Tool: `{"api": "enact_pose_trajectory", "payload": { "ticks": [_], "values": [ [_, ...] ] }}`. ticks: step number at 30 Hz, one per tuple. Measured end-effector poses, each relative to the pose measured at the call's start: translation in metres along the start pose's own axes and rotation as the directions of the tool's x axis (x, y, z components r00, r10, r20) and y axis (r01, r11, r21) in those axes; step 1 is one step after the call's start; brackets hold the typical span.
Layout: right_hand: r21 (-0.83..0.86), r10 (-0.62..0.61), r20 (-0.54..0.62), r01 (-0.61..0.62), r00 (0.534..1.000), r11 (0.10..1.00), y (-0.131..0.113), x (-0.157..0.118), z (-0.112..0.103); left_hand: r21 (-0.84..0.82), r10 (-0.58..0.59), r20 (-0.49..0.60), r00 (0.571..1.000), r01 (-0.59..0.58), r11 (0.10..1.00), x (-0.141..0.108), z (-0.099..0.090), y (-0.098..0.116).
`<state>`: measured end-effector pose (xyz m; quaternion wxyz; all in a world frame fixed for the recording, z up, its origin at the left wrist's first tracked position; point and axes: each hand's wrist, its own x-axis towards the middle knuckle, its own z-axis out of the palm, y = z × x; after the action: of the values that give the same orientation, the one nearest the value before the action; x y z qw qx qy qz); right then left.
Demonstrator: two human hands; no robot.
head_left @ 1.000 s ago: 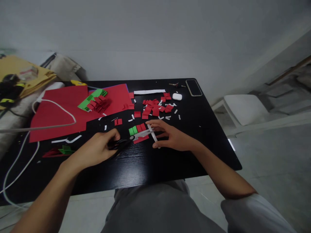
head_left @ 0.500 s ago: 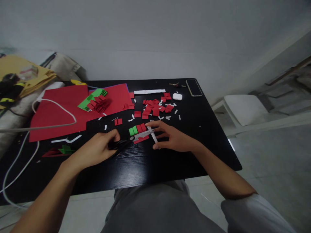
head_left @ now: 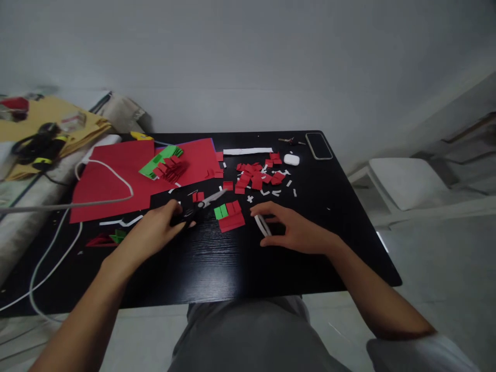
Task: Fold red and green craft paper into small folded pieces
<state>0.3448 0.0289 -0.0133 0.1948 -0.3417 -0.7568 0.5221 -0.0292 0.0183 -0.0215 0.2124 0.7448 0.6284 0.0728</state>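
I can't read the blurred box (head_left: 73, 122) at far left. I see the left hand (head_left: 159, 225) gripping the scissors (head_left: 211, 199); the right hand (head_left: 289, 228), thumb and fingers apart, pinches a bent white strip (head_left: 262, 225). Red-and-green paper (head_left: 231, 222) lies between them on the table (head_left: 217, 274).

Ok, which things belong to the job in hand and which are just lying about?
Likely part of the job:
scissors in the left hand
white strip in the right hand
red and green pieces between them
red paper pile
red sheets

Probably just lying about:
phone
keys
white case
white cable
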Motion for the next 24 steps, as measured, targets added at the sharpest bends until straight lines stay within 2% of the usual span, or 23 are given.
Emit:
{"api": "enact_pose_trajectory", "payload": {
  "ticks": [3,6,10,13,15,17,18,19,20,21,22,24],
  "values": [
    [-0.234,0.066,-0.075,-0.082,0.995,0.969,0.006,-0.008,-0.004,0.103,-0.112,-0.085,0.99,0.12,0.987,0.001,0.004,-0.013],
    [-0.38,0.098,-0.067,-0.116,0.993,0.918,0.014,-0.012,-0.003,0.191,-0.167,-0.104,0.98,0.185,0.964,0.001,0.007,-0.016],
    [-0.497,0.174,-0.044,-0.173,0.984,0.85,0.021,-0.011,0.001,0.181,-0.117,-0.087,0.989,0.132,0.975,0.001,0.009,-0.015],
    [-0.457,0.16,-0.08,-0.178,0.984,0.871,0.02,-0.01,0.001,0.173,-0.076,-0.083,0.994,0.089,0.981,0.004,0.011,-0.022],
    [-0.307,0.111,-0.14,-0.15,0.984,0.94,0.017,-0.009,0.002,0.153,-0.062,-0.064,0.996,0.071,0.986,0.007,0.011,-0.031],
    [0.023,0.089,-0.183,-0.086,0.979,0.996,0.015,-0.007,0.008,0.096,-0.047,-0.032,0.998,0.05,0.994,0.008,0.01,-0.037],
    [0.252,0.09,-0.181,-0.043,0.979,0.967,0.014,-0.006,0.012,0.067,-0.041,-0.028,0.999,0.042,0.997,0.008,0.009,-0.037],
    [0.494,0.088,-0.145,-0.005,0.985,0.869,0.014,-0.004,0.017,0.039,-0.037,-0.038,0.999,0.038,0.999,0.006,0.008,-0.033],
    [0.685,0.082,-0.116,0.02,0.99,0.728,0.013,-0.002,0.023,0.017,-0.034,-0.067,0.997,0.036,0.999,0.003,0.008,-0.026],
    [0.802,0.046,-0.073,0.031,0.996,0.596,0.013,0.0,0.029,-0.016,-0.035,-0.125,0.992,0.033,0.999,0.0,0.008,-0.014],
    [0.865,0.008,-0.03,0.022,1.0,0.501,0.012,0.002,0.035,-0.086,-0.032,-0.173,0.984,0.018,0.996,-0.004,0.009,0.001],
    [0.917,-0.033,0.023,-0.008,0.999,0.399,0.01,0.007,0.046,-0.316,-0.036,-0.218,0.975,-0.035,0.948,-0.012,0.016,0.036]
  ]
}}
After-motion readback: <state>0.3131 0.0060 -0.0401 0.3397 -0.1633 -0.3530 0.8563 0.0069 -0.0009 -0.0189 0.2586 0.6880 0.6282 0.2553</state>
